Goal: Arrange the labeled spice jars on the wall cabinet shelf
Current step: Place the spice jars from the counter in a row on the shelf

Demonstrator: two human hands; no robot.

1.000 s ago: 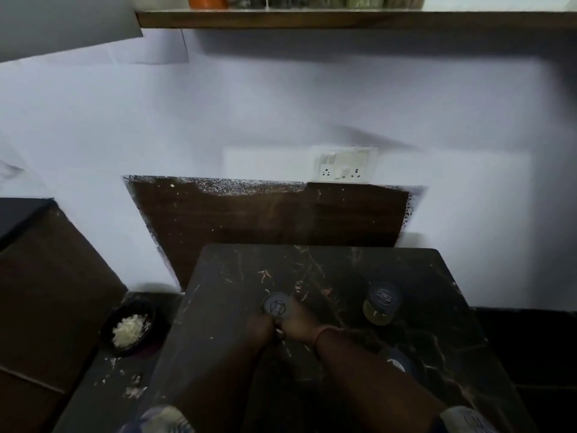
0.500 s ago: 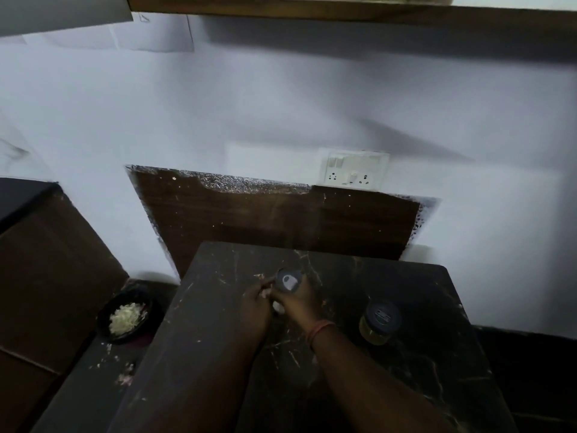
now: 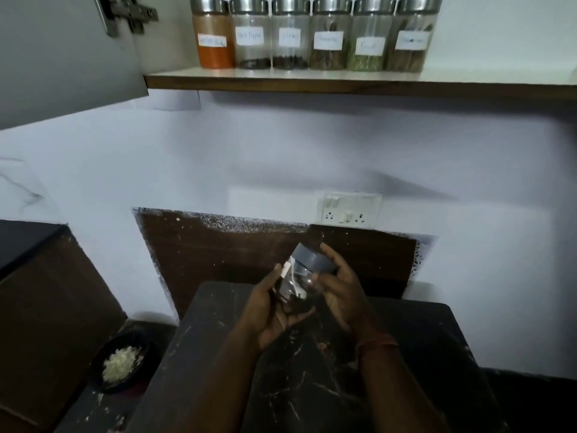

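Spanning the top right, the shelf [image 3: 359, 81] carries a row of six labelled jars [image 3: 315, 34] standing side by side, touching or nearly so, set back from its front edge. The shelf lies bare right of the last jar, out to the frame's edge, and a narrow bare strip sits left of the orange-filled jar. An open cabinet door [image 3: 62, 57] hangs at the upper left, its lower corner just beside the shelf's left end. Below, the dark worktop [image 3: 312, 385] runs toward the wall, its far edge just beneath the hands, its left edge dropping to a lower surface where a bowl [image 3: 120, 364] of pale shreds sits. Over the worktop's far edge, both hands hold a small jar [image 3: 301, 278], tilted with its grey lid up and to the right, well below the shelf. The left hand [image 3: 271, 310] cups its base, fingers curled under it; the right hand [image 3: 340, 289] grips near the lid, fingers wrapped around the far side.
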